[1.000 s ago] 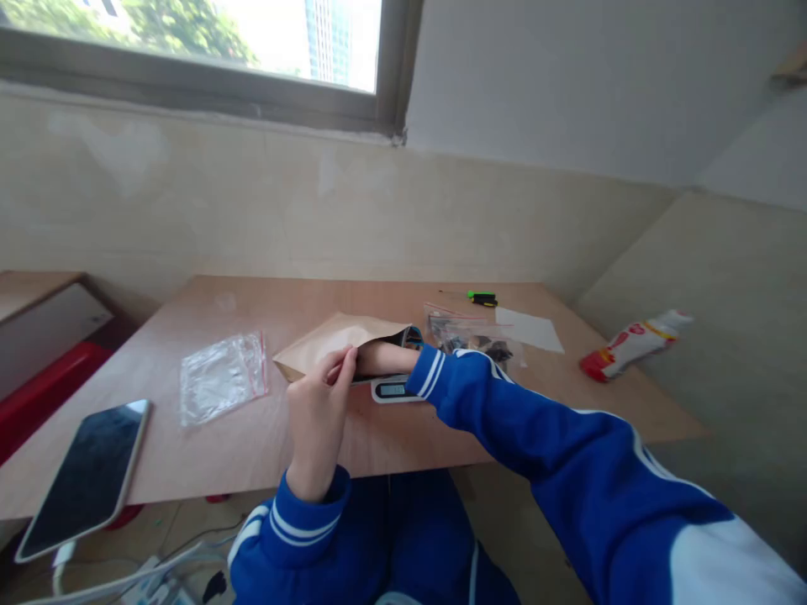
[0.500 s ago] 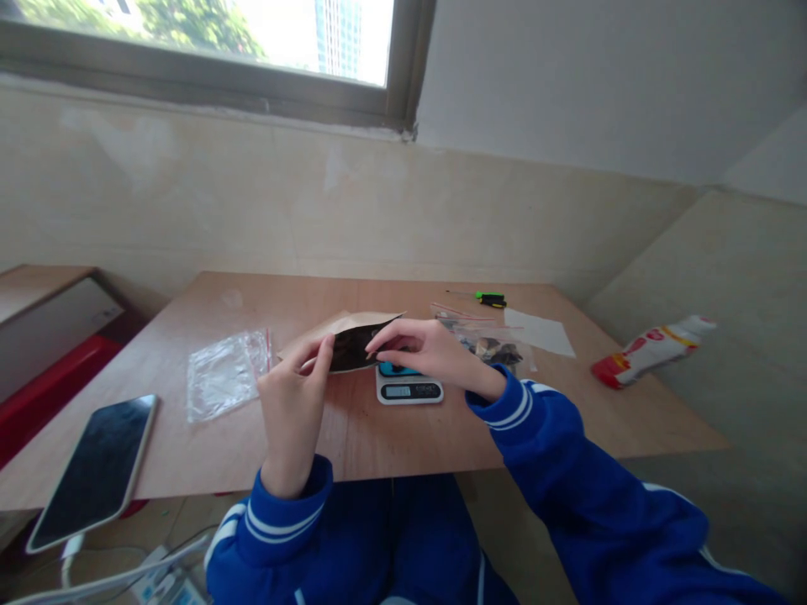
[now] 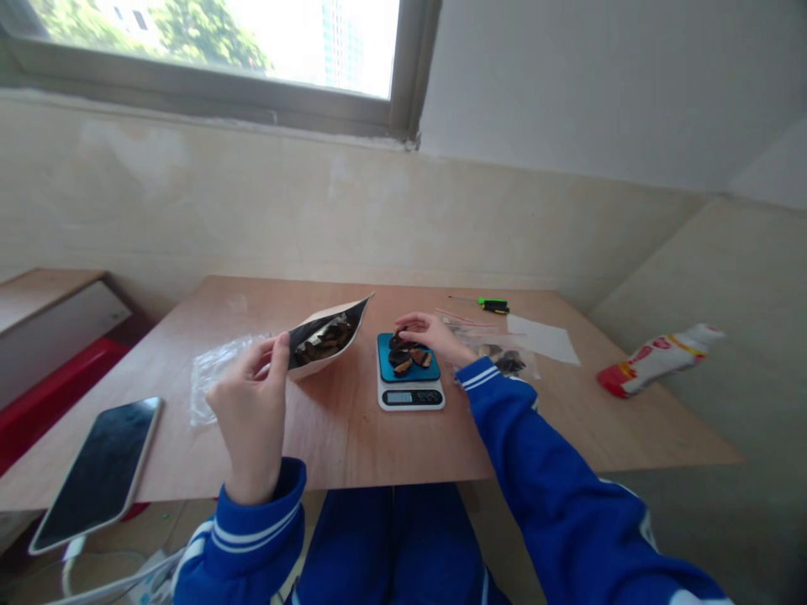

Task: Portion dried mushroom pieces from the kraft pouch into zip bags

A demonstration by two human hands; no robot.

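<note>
My left hand (image 3: pixel 255 403) pinches the near-left edge of a paper pouch (image 3: pixel 324 365) and holds it tilted, mouth gaping. Dark brown dried pieces (image 3: pixel 324 340) show against its shiny dark lining. To the right stands a small white digital scale (image 3: pixel 411 406) with a blue top (image 3: pixel 386 344). Several dark brown dried slices (image 3: pixel 403 361) with tan faces lie on it. My right hand (image 3: pixel 432 332) is over the back of the scale, its fingers closed around a dark dried piece (image 3: pixel 397 340) at the pile. The digits on the display are too small to read.
Behind my left hand lies a clear plastic bag (image 3: pixel 214 374). A phone (image 3: pixel 94 470) on a cable rests at the left edge. Right of the scale are zip bags with dark contents (image 3: pixel 504 360), white paper (image 3: pixel 542 336), a screwdriver (image 3: pixel 492 304) and a red-white bottle (image 3: pixel 659 361).
My right hand has left the pouch's mouth and moved to the scale's top. My left hand has drawn the pouch left and tilted it, so the scale and the contents now show.
</note>
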